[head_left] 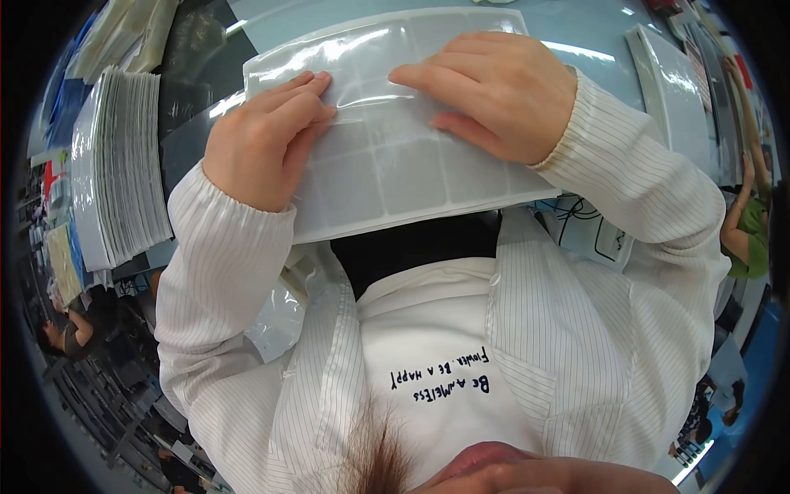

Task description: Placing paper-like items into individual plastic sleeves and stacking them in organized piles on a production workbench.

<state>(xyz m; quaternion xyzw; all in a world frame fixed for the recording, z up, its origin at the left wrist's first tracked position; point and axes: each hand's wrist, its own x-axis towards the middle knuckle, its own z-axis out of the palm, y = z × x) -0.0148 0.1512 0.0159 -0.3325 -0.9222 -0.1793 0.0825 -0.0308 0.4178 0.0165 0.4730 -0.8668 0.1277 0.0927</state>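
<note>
In front of my body lies a stack of pale translucent sheets (411,165), marked off in a grid of rounded rectangles. Shiny clear plastic film (362,92) covers the top one, with creases running between my hands. My left hand (267,140) is at the stack's left side, fingers bent and thumb against the forefinger, where a fold of the film meets the fingertips. Across from it, my right hand (502,99) rests on the upper right part with its forefinger stretched out and its thumb apart. Its other fingers are partly hidden behind the forefinger.
A tall stack of white sheets (123,165) stands on the left, with bagged packs (123,37) beyond. More stacked sheets (671,82) stand on the right of the glossy table (576,29). Dark cables (568,211) lie near the front edge. Other people sit at both sides.
</note>
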